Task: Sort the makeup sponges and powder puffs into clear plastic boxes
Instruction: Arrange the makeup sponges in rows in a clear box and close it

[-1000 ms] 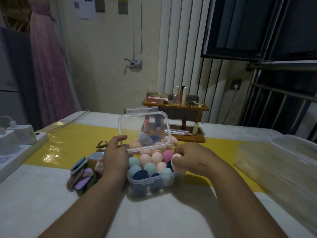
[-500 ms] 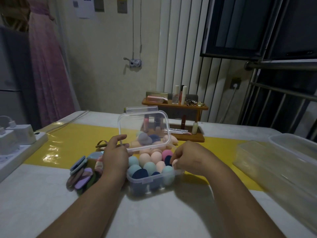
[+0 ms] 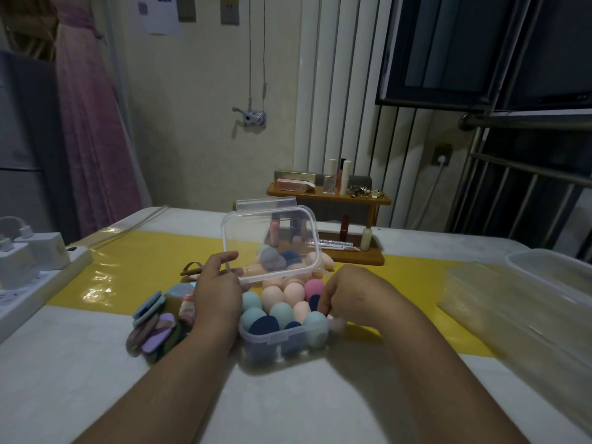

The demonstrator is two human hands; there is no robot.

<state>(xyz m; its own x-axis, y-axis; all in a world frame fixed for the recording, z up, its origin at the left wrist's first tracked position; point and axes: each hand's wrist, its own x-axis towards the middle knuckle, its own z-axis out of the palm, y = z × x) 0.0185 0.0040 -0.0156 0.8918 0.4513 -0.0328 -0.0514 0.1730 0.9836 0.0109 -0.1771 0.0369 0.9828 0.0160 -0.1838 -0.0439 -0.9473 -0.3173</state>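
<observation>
A small clear plastic box (image 3: 285, 339) stands mid-table, filled with egg-shaped makeup sponges (image 3: 282, 310) in teal, peach, pink and navy. Its clear lid (image 3: 272, 241) stands up at the back. My left hand (image 3: 217, 293) pinches the lid's lower left edge. At the box's right rim my right hand (image 3: 349, 296) has its fingers curled round a pale pink sponge (image 3: 336, 323), which shows just below the hand. More loose sponges (image 3: 275, 261) lie behind the lid. A pile of flat powder puffs (image 3: 153, 326) sits left of the box.
Two large clear plastic boxes (image 3: 528, 296) stand at the right table edge. A wooden shelf (image 3: 330, 198) with cosmetics stands at the back. A power strip with chargers (image 3: 35, 261) lies far left. A brown band (image 3: 192, 270) lies on the yellow mat (image 3: 134, 264).
My right hand has lowered the pale pink sponge from above the box's right side down to its right rim. My left hand still holds the lid up.
</observation>
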